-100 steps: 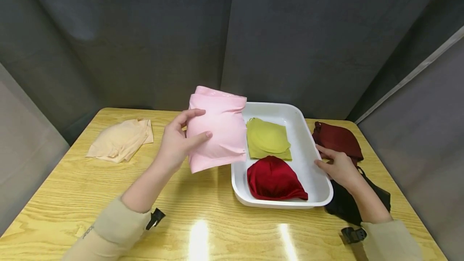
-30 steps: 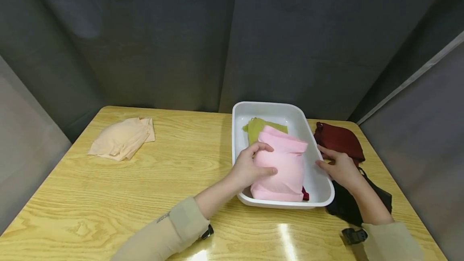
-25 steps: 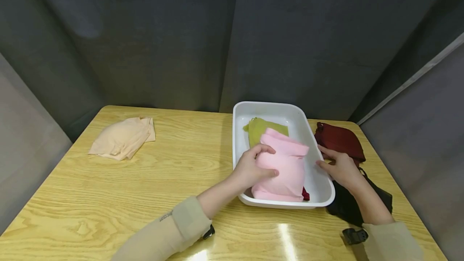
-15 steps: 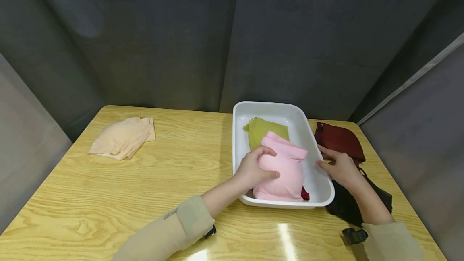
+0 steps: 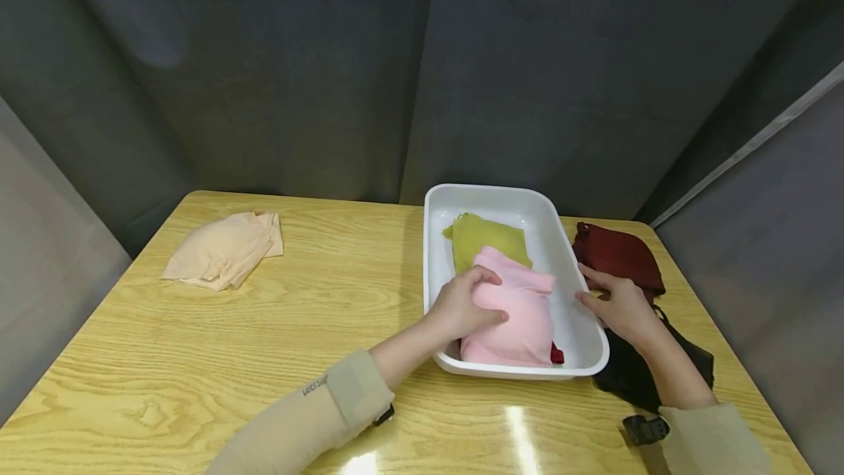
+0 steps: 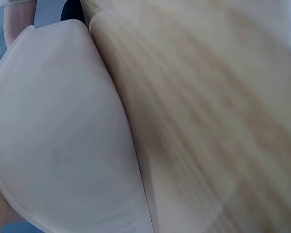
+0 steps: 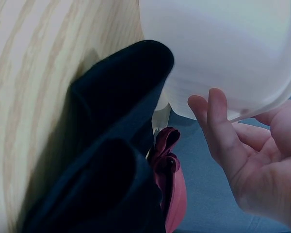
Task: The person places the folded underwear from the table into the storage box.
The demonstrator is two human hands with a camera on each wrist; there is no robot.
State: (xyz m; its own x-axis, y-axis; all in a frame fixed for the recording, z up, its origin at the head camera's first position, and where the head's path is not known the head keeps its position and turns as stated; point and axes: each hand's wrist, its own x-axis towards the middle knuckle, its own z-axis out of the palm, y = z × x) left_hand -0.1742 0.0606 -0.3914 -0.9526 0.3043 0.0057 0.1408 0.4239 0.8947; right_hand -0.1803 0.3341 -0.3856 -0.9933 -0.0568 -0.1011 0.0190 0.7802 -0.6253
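Note:
My left hand [image 5: 465, 308] grips the left side of a folded pink bra [image 5: 517, 325], thumb on top. The bra lies in the near half of a white plastic tray [image 5: 431, 240], over a red satin bra [image 5: 557, 354] of which only small bits show. Beyond it in the tray is a folded olive-green bra [image 5: 491, 234]. At the tray's right side, my right hand [image 5: 620, 305] pinches the rim. In the right wrist view, two fingers [image 7: 217, 109] lie against the tray's outer wall and the thumb is at the rim. The left wrist view shows mostly outer wall [image 6: 63, 126].
A beige bra [image 5: 224, 249] lies at the table's far left. Right of the tray are a dark maroon bra [image 5: 620, 259] and a black bra [image 5: 689, 358], partly under my right forearm. Grey curtains [image 5: 264, 79] stand behind the wooden table [image 5: 165, 365].
My left hand has carried the pink bra from left of the tray into it, covering the red bra. Lately its top edge has sunk nearer, uncovering more olive. My right hand stays put.

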